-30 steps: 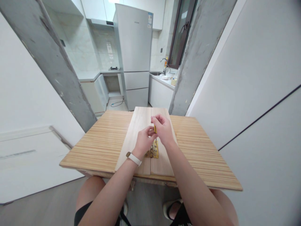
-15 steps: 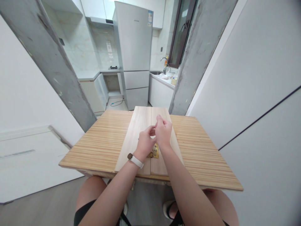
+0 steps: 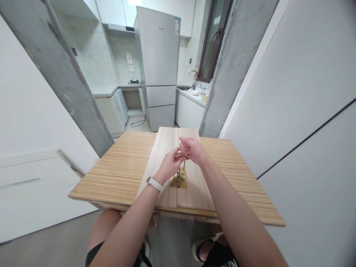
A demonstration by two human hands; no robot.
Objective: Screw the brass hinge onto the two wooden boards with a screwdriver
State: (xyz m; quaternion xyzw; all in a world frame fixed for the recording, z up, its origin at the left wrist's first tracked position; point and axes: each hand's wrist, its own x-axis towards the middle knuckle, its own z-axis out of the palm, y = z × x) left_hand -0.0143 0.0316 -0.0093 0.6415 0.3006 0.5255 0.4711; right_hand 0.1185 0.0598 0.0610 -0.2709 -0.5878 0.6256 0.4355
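Observation:
A brass hinge [image 3: 178,179] lies across the seam between two pale wooden boards [image 3: 164,142]. Over it, my right hand [image 3: 191,149] is closed around a screwdriver [image 3: 184,163]. Its yellow-and-black handle is mostly hidden by my fingers. The thin shaft slants down to the upper right part of the hinge, where screw heads show. My left hand [image 3: 172,162], with a white-strapped watch on the wrist, is closed at the screwdriver just below the right hand. Its fingertips are partly covered.
The boards rest on a striped wooden table [image 3: 119,163] with a front edge close to my knees. Beyond the table stand a silver fridge [image 3: 161,52] and a counter with a sink and tap [image 3: 194,78]. A white panel [image 3: 306,92] rises at the right.
My right hand has turned, its wrist swinging to the right, and the screwdriver shaft now shows. My left wrist has shifted slightly left, uncovering more of the hinge.

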